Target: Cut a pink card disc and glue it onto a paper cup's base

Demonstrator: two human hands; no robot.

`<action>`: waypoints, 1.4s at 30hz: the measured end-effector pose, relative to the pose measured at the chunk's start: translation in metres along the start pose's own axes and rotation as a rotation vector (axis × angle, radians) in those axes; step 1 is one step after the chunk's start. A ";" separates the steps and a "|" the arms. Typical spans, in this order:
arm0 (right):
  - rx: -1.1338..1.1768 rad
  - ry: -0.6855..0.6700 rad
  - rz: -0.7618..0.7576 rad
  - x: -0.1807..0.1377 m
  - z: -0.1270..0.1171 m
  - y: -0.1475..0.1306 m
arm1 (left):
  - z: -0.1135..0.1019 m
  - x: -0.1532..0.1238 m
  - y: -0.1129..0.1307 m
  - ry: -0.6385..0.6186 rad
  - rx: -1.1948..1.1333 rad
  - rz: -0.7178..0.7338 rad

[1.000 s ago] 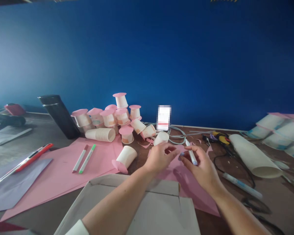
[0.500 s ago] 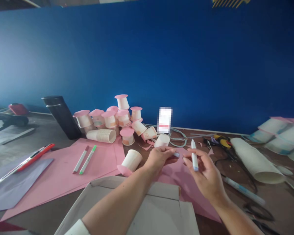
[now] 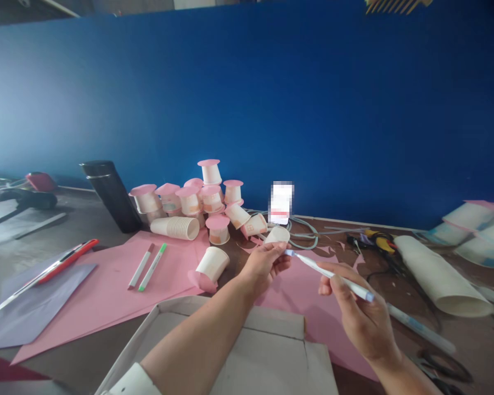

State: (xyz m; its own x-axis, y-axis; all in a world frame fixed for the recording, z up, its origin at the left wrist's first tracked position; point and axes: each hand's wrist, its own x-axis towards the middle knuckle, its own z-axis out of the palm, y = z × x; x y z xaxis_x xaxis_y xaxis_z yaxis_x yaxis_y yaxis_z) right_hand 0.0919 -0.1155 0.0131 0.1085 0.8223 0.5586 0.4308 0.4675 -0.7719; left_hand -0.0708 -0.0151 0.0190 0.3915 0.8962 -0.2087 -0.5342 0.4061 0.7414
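Observation:
My right hand [image 3: 360, 315] is closed round a white marker pen [image 3: 333, 272] with blue ends, held slanted over a pink paper sheet [image 3: 302, 285]. My left hand [image 3: 265, 263] pinches the pen's far blue end, which looks like its cap [image 3: 289, 253]; I cannot tell whether the cap is seated on the pen. Both hands hover above the table, just beyond an open cardboard box [image 3: 247, 351]. A white paper cup [image 3: 278, 235] lies right behind my left fingers.
A pile of paper cups with pink lids [image 3: 197, 200] and a black tumbler [image 3: 109, 195] stand at the back. Two markers [image 3: 148, 267] lie on a big pink sheet [image 3: 107, 285]. A red cutter [image 3: 61, 262] lies left; a white paper roll [image 3: 440, 277], glue gun [image 3: 381, 240], second pen [image 3: 422, 329] and scissors [image 3: 444, 367] lie right.
The right hand has drawn back toward me and tilted the pen from upright to slanted. Its far blue end now meets my left fingers, which held a small blue cap apart from the pen.

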 end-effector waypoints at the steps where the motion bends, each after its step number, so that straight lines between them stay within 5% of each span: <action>1: 0.006 -0.001 0.011 0.000 0.000 0.000 | -0.001 0.000 0.000 -0.019 0.019 0.009; 10: 0.117 0.004 0.172 0.003 0.001 0.001 | -0.004 0.004 0.000 -0.151 0.244 0.064; 20: 0.786 0.228 0.644 0.016 0.016 0.006 | 0.002 0.001 -0.004 -0.138 0.357 0.073; 29: 0.894 0.272 0.732 0.024 0.019 0.015 | 0.006 -0.001 -0.002 -0.074 0.503 0.064; 32: 0.911 0.370 0.741 0.033 0.009 0.025 | -0.002 0.000 0.004 0.014 0.732 0.164; 37: 0.901 0.586 0.844 0.044 -0.011 0.046 | -0.020 -0.002 0.020 0.168 1.428 0.362; 42: 0.839 0.557 0.868 0.046 -0.014 0.055 | -0.023 -0.007 0.021 0.177 1.799 0.289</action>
State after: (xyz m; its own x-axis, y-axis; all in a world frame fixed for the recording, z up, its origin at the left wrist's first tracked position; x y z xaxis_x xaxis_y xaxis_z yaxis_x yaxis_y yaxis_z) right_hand 0.1334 -0.0570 0.0005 0.5020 0.8060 -0.3136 -0.6218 0.0844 -0.7786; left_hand -0.1014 -0.0085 0.0213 0.3055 0.9498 0.0668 0.8438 -0.3026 0.4432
